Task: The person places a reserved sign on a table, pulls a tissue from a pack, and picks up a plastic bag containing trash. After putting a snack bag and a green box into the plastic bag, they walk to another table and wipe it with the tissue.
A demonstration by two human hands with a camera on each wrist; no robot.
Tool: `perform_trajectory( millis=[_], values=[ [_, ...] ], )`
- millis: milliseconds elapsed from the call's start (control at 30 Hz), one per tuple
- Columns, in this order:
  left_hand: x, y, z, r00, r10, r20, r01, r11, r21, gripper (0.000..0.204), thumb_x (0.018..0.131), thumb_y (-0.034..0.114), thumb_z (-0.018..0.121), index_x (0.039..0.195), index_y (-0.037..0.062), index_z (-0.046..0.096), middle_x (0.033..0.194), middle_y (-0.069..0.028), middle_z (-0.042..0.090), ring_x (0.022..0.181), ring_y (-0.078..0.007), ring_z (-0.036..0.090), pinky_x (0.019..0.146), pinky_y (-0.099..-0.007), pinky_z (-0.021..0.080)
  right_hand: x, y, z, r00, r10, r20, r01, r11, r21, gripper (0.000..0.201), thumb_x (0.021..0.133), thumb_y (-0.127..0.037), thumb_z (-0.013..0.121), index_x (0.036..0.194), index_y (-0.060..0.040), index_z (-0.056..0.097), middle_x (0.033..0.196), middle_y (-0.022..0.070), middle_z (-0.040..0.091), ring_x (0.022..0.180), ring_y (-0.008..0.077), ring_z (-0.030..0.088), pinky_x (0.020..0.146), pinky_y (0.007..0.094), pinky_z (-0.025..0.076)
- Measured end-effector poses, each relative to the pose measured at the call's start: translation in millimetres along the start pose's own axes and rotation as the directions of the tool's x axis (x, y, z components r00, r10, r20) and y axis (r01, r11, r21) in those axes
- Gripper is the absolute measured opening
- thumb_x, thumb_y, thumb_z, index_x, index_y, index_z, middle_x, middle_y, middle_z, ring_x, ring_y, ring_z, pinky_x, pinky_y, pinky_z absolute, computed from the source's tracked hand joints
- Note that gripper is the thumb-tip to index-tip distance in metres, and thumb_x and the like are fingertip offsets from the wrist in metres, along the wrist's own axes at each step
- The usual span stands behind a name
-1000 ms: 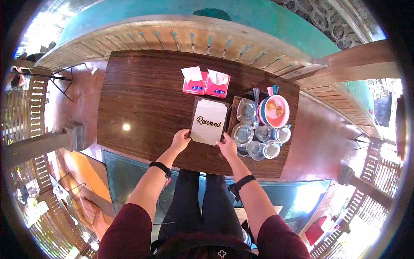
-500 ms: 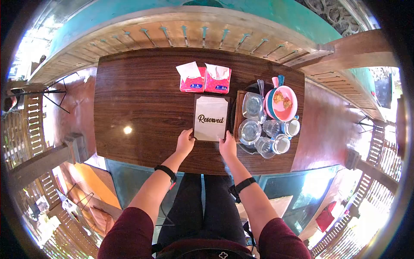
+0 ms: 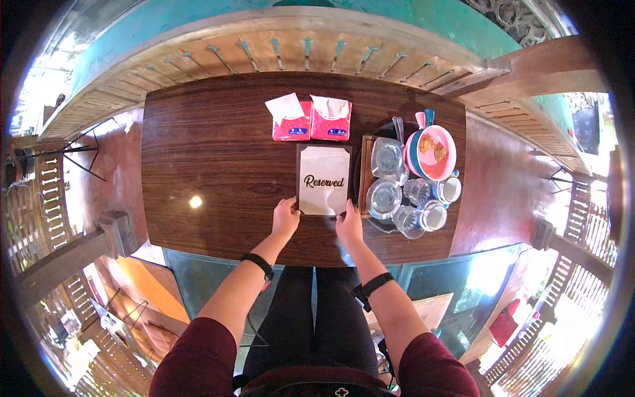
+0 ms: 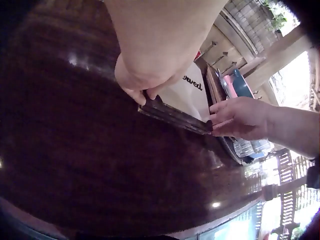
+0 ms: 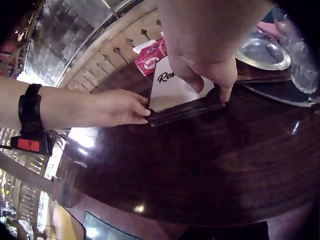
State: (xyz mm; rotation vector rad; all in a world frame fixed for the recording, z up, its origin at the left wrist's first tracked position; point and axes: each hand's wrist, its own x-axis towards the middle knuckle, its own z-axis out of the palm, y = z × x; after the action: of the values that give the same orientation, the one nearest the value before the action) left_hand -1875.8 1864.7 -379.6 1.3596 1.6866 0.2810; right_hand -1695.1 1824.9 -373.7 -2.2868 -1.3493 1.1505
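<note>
A dark-framed "Reserved" sign (image 3: 324, 180) lies on the brown table (image 3: 218, 152), its lettering facing the person. My left hand (image 3: 286, 220) grips its near left corner, and my right hand (image 3: 349, 226) holds the near right corner. In the left wrist view the left hand (image 4: 147, 75) has thumb and fingers round the stacked dark edge (image 4: 175, 119). From the right wrist view, the right hand (image 5: 210, 72) pinches the opposite corner of that edge. Just beyond the sign stand two pink tissue packs (image 3: 292, 126), side by side.
Right of the sign, a dark tray holds clear dishes (image 3: 387, 157), glass mugs (image 3: 409, 221), spoons and a pink bowl (image 3: 433, 153) with food in it, nested on a blue one. A wooden railing (image 3: 291, 53) runs behind the table.
Over the last second the camera view has shifted, and the sign has straightened from a slight tilt, with both hands staying on its near corners. Little differs from half a second ago.
</note>
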Motion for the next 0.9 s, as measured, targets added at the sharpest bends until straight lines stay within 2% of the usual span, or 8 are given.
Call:
perform_trajectory(
  millis=[200, 400, 500, 567, 633, 733, 800, 900],
  values=[
    [2, -3, 2, 1.000, -0.010, 0.017, 0.010, 1.000, 0.013, 0.040, 0.070, 0.000, 0.062, 0.108, -0.0039, 0.051, 0.099, -0.0160, 0.052, 0.078, -0.0234, 0.058, 0.071, -0.0316, 0.048, -1, 0, -2, 0.999, 0.024, 0.032, -0.023, 1.000, -0.017, 0.058, 0.076, -0.009, 0.051, 0.129, -0.0020, 0.027, 0.112, 0.0237, 0.043, 0.102, 0.0380, 0.046, 0.085, 0.0406, 0.041],
    [-29, 11, 1, 0.998, 0.056, -0.025, -0.055, 0.997, 0.061, 0.058, 0.070, 0.003, 0.059, 0.120, -0.0014, 0.031, 0.115, -0.0226, 0.036, 0.107, -0.0380, 0.039, 0.090, -0.0408, 0.036, -32, 7, -16, 0.986, 0.035, 0.166, -0.050, 0.994, 0.092, 0.064, 0.075, -0.009, 0.052, 0.131, -0.0016, 0.023, 0.110, 0.0272, 0.048, 0.101, 0.0400, 0.047, 0.085, 0.0427, 0.040],
    [-64, 34, -17, 0.911, 0.381, 0.160, -0.410, 0.883, 0.229, 0.051, 0.068, 0.005, 0.059, 0.112, 0.0019, 0.035, 0.114, -0.0207, 0.036, 0.106, -0.0393, 0.036, 0.089, -0.0438, 0.034, -81, 21, -36, 0.974, -0.004, 0.227, -0.019, 0.995, 0.101, 0.059, 0.074, -0.010, 0.051, 0.128, -0.0016, 0.028, 0.103, 0.0284, 0.052, 0.097, 0.0406, 0.049, 0.084, 0.0451, 0.040],
    [-82, 27, -14, 0.753, 0.546, 0.368, -0.626, 0.767, 0.143, 0.041, 0.068, 0.007, 0.056, 0.106, 0.0064, 0.040, 0.107, -0.0185, 0.041, 0.096, -0.0396, 0.042, 0.080, -0.0461, 0.039, -125, 29, -62, 0.908, 0.120, 0.402, -0.100, 0.993, -0.071, 0.050, 0.075, -0.012, 0.050, 0.122, -0.0031, 0.036, 0.102, 0.0278, 0.053, 0.096, 0.0399, 0.051, 0.082, 0.0458, 0.041],
    [-109, 34, -13, 0.573, 0.349, 0.742, -0.679, 0.708, 0.191, 0.025, 0.070, 0.015, 0.054, 0.094, 0.0070, 0.053, 0.097, -0.0186, 0.049, 0.091, -0.0373, 0.049, 0.076, -0.0459, 0.042, -187, 63, -71, 0.921, 0.115, 0.372, -0.097, 0.993, -0.067, 0.038, 0.075, -0.016, 0.050, 0.111, -0.0028, 0.045, 0.095, 0.0250, 0.056, 0.091, 0.0391, 0.054, 0.078, 0.0456, 0.044],
    [-138, 30, -5, -0.026, -0.082, 0.996, -0.818, 0.575, 0.026, 0.039, 0.068, 0.017, 0.059, 0.104, 0.0028, 0.054, 0.097, -0.0186, 0.058, 0.088, -0.0309, 0.055, 0.076, -0.0387, 0.044, -282, 121, -84, 0.812, 0.198, 0.550, -0.107, 0.975, -0.195, 0.037, 0.078, -0.024, 0.047, 0.107, -0.0022, 0.049, 0.096, 0.0232, 0.057, 0.093, 0.0385, 0.053, 0.079, 0.0457, 0.043],
    [-148, 1, 3, -0.273, -0.273, 0.923, -0.719, 0.695, -0.007, 0.040, 0.072, 0.020, 0.059, 0.106, 0.0013, 0.052, 0.097, -0.0143, 0.058, 0.087, -0.0255, 0.055, 0.073, -0.0364, 0.045, -345, 155, -86, 0.796, 0.289, 0.531, -0.291, 0.953, -0.083, 0.036, 0.079, -0.026, 0.045, 0.106, -0.0026, 0.050, 0.095, 0.0229, 0.057, 0.093, 0.0381, 0.054, 0.078, 0.0456, 0.043],
    [-180, 15, 21, -0.222, -0.667, 0.711, -0.787, 0.553, 0.273, 0.041, 0.073, 0.020, 0.054, 0.110, 0.0021, 0.051, 0.102, -0.0099, 0.057, 0.090, -0.0203, 0.054, 0.076, -0.0336, 0.043, -438, 225, -60, 0.817, 0.400, 0.415, -0.459, 0.887, 0.049, 0.034, 0.079, -0.023, 0.044, 0.105, -0.0036, 0.052, 0.089, 0.0206, 0.059, 0.086, 0.0349, 0.057, 0.075, 0.0434, 0.045]
  ],
)
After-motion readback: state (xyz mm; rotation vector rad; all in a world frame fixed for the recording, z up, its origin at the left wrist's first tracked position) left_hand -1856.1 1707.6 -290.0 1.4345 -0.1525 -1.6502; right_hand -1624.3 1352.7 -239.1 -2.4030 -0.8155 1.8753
